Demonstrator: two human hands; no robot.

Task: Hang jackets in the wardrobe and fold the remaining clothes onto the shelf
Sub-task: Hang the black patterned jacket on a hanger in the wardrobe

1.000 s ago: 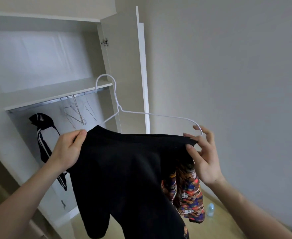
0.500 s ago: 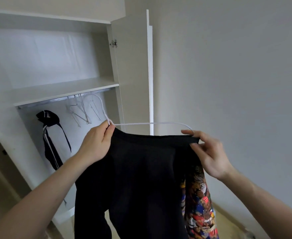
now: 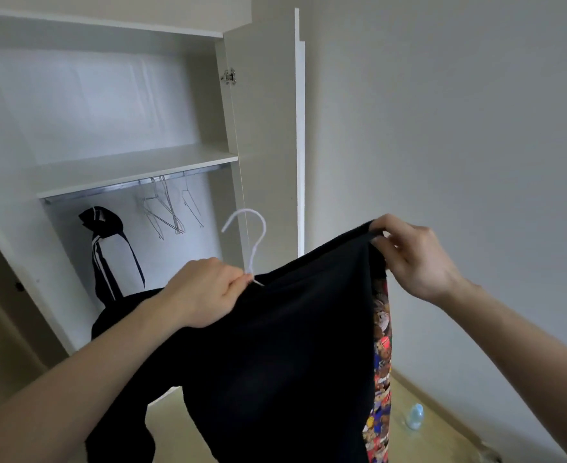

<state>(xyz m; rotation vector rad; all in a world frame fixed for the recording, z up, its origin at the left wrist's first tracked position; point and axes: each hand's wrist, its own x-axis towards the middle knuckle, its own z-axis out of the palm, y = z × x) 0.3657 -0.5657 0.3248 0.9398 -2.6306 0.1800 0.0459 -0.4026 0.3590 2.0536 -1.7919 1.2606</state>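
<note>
Before the open wardrobe [image 3: 135,105], our left hand [image 3: 202,292] now pinches the white hanger [image 3: 252,242] at its neck, hook raised again, while our right-hand fingers [image 3: 389,240] grip the black jacket [image 3: 275,355] shoulder, so seating appears nearly complete before hanging on the rail [image 3: 131,186].

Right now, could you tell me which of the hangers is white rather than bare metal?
The hanger in the left hand, under the black top; those on the rail are metal.

Single head-worn view, wide-angle, facing forward and slightly down from close behind both forearms toward the open wardrobe [image 3: 135,168] and adjoining wall [image 3: 442,128].
</note>
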